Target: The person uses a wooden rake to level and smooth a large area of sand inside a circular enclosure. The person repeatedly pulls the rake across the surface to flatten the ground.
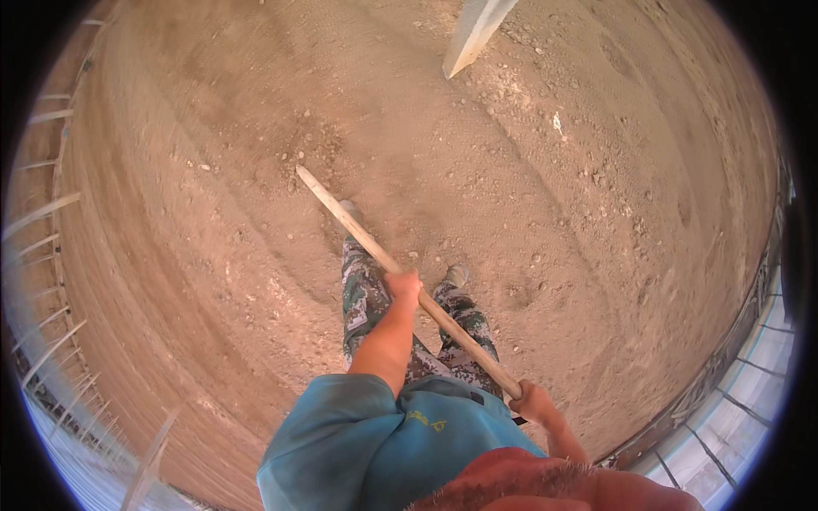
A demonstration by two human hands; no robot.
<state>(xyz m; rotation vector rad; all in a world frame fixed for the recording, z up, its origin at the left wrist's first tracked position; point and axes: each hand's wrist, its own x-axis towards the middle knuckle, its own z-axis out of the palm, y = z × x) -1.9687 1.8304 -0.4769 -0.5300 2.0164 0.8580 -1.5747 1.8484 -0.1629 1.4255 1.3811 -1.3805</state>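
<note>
A long pale wooden pole [456, 330] slants across the front of my body, from beside my right hip to the soil ahead on the left. My left hand [404, 288] is closed round its middle, over my legs. Lower down, at the near end, my right hand [532, 402] wraps the pole by my hip. The pole's far end meets loose brown soil [319, 140]; whether a tool head sits there, I cannot make out.
My two feet, one in a light shoe [457, 275], stand on bare lumpy soil. A pale square post [477, 38] rises ahead. Slats and poles [51, 209] line the left rim. Whitish sheeting with dark bars [733, 426] borders the lower right.
</note>
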